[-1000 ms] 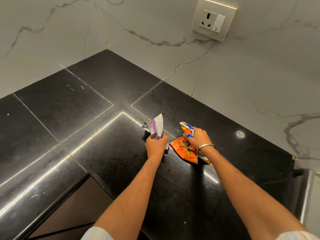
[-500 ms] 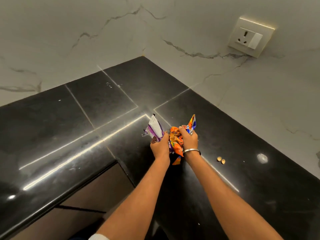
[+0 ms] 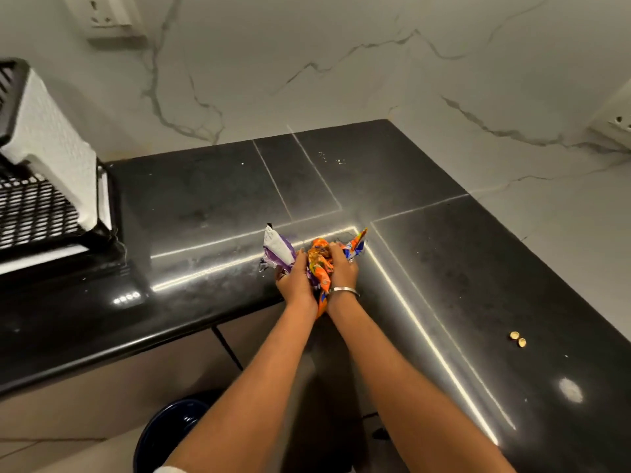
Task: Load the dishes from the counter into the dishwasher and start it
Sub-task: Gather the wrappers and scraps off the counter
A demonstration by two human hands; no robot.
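At the far left a black mesh rack point(image 3: 37, 213) is cut off by the frame edge; a white towel or cloth point(image 3: 54, 145) drapes over it, and what else it holds cannot be made out. Below the black counter point(image 3: 205, 186), a dark blue round bin point(image 3: 170, 431) stands on the floor, partly hidden by the left forearm; its contents do not show.

Near the inner corner of the counter, the left hand point(image 3: 296, 279) has its fingers curled round a purple-and-white wrapper point(image 3: 278, 249), whose free end points up and away to the left. Pressed against it, the right hand point(image 3: 343, 271), a metal bangle point(image 3: 345, 290) at the wrist, grips a crumpled orange wrapper point(image 3: 321, 264); its long axis runs toward the person, the tail hanging between the wrists. How much lies inside the palms is hidden.

Farther right, two small pale shells point(image 3: 518, 339) lie on the counter, well apart from the hands, beside a pale smudge point(image 3: 570, 390).
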